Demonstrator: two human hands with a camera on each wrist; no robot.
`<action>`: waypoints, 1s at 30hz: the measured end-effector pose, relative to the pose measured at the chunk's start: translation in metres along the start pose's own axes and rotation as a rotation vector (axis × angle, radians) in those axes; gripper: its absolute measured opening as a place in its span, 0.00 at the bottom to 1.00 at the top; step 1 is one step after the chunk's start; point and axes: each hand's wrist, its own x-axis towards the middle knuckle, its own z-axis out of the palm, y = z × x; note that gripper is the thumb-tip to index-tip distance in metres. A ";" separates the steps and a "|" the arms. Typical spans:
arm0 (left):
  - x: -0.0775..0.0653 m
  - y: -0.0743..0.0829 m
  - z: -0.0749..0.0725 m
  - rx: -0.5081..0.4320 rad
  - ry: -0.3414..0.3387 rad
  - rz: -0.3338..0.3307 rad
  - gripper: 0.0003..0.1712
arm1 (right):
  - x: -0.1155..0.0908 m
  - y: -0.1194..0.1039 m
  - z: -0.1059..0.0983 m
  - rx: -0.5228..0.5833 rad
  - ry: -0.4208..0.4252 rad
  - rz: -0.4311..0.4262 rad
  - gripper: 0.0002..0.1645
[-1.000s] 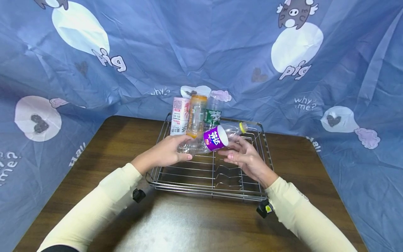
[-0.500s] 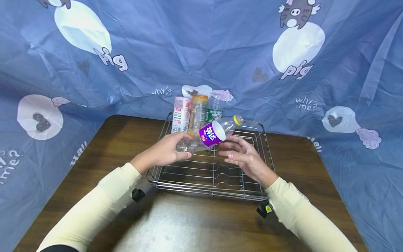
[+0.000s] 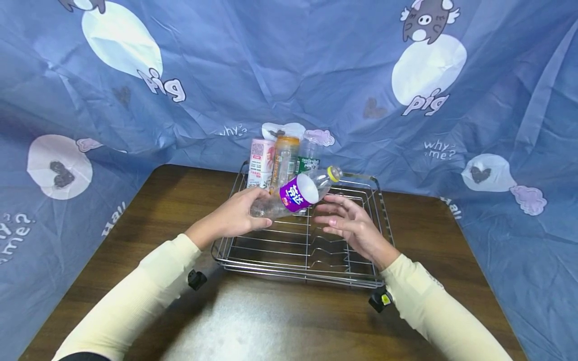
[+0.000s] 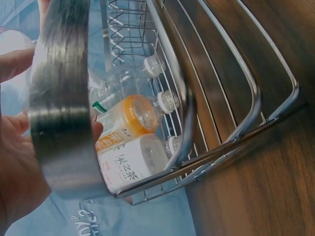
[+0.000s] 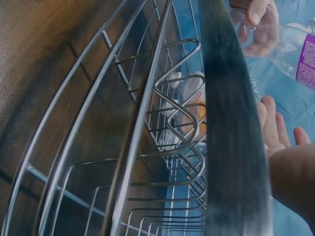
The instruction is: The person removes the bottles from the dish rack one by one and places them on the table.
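Observation:
My left hand (image 3: pixel 235 213) grips the base end of a clear plastic drink bottle (image 3: pixel 295 194) with a purple label, which reaches over the wire dish rack (image 3: pixel 266 271). The bottle lies tilted, its yellow-ringed neck pointing up and to the right. To the right of the label, my right hand (image 3: pixel 354 225) is held with its fingers loosely spread and nothing in them, a small gap from the bottle. In the right wrist view, too, the bottle (image 5: pixel 285 46) is held by the left hand alone.
Along the rack's back left, three bottles stand upside down, caps low: a pink-and-white labelled one (image 3: pixel 260 163), an orange one (image 3: pixel 286 143) and a clear one with a green label (image 3: pixel 308 163). Wavy wire dividers (image 3: pixel 322 240) run along the rack's right. A blue patterned cloth (image 3: pixel 289 65) hangs behind.
The purple-labelled bottle has swung its neck upward and leftward in my left hand, coming away from my right fingers. The right hand stays nearly where it was.

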 end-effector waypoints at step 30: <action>-0.006 -0.006 0.000 -0.101 0.047 -0.034 0.32 | -0.007 0.006 -0.013 -0.497 0.057 -0.167 0.30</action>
